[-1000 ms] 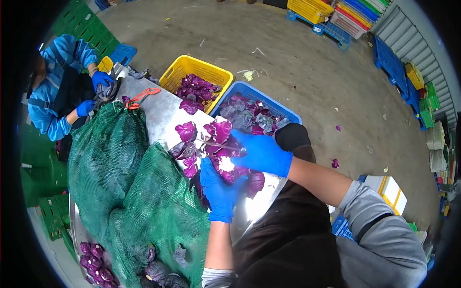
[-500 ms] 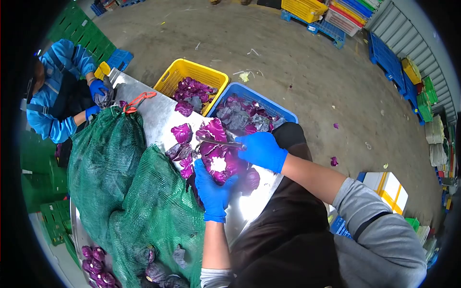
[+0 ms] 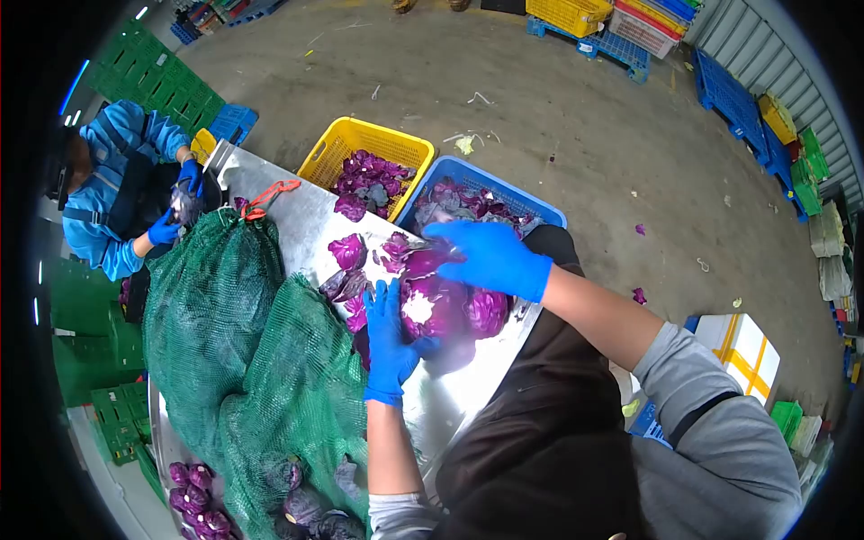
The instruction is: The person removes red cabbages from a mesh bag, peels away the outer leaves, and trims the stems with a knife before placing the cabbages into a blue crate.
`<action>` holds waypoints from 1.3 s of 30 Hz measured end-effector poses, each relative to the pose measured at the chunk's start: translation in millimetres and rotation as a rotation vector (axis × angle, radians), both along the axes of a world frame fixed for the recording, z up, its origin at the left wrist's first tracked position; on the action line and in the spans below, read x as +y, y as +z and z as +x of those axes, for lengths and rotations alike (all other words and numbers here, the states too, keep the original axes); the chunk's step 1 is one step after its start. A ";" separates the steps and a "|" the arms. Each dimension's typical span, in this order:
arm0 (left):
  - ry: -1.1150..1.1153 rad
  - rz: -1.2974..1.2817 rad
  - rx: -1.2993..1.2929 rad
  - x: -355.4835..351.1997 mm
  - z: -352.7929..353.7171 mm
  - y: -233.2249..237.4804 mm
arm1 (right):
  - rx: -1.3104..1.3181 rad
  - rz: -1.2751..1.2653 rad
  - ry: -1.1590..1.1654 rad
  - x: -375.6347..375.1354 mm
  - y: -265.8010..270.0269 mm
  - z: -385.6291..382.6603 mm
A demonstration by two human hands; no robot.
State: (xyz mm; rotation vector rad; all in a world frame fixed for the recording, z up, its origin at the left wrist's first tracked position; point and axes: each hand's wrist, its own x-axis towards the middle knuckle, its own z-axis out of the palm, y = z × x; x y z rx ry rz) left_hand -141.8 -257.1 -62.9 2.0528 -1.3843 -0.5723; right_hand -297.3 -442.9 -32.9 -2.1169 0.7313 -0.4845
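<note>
A red cabbage (image 3: 436, 313) with a white cut stem end sits in front of me at the steel table's edge. My left hand (image 3: 389, 351), in a blue glove, holds its left side, fingers stretched along it and thumb underneath. Over its upper right is my right hand (image 3: 498, 259), also gloved, fingers drawn together and blurred. The knife seen in this hand earlier does not show now. Another red cabbage (image 3: 488, 313) lies just right of the held one. Loose purple leaves (image 3: 347, 252) lie to the left on the table.
Beyond the steel table (image 3: 310, 216) stand a yellow crate (image 3: 328, 144) and a blue crate (image 3: 517, 193) holding purple leaves. Green mesh sacks (image 3: 211, 297) cover the left side. Trimmed cabbages (image 3: 193, 495) lie at the lower left. A co-worker (image 3: 117, 184) in blue handles a cabbage.
My right hand has moved up and slightly left over the cabbage, and the knife has gone out of sight. My left hand stays at the cabbage's side. The view has shifted slightly.
</note>
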 end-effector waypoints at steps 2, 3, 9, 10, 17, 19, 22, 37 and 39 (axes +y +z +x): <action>-0.075 -0.014 -0.251 -8.6 5.1 1.5 | -0.232 0.170 0.264 6.5 6.4 21.2; -0.076 -0.016 -0.255 -5.5 0.4 7.2 | -0.235 0.167 0.263 4.2 -3.1 25.0; 0.430 -0.263 0.248 38.9 -71.4 -9.5 | 0.241 0.102 0.397 -6.9 -30.4 42.7; 0.439 -0.195 0.041 33.6 -77.1 -11.3 | 0.162 0.171 0.357 -5.3 -28.8 41.9; 0.304 -0.207 -0.042 -4.7 -44.5 -2.2 | 0.084 0.025 -0.001 14.1 -46.2 5.2; 0.240 -0.238 -0.027 -4.4 -36.6 -1.0 | 0.157 0.127 -0.049 19.4 -46.6 -12.0; 0.434 -0.127 0.025 10.2 -51.7 0.5 | 0.160 0.242 -0.107 32.7 -50.0 -21.0; 0.398 -0.007 0.244 -28.8 -17.0 34.6 | 0.287 -0.414 0.140 32.9 2.2 7.5; 0.421 -0.073 0.191 -27.4 -12.5 14.2 | 0.215 -0.513 0.110 35.7 -0.6 5.9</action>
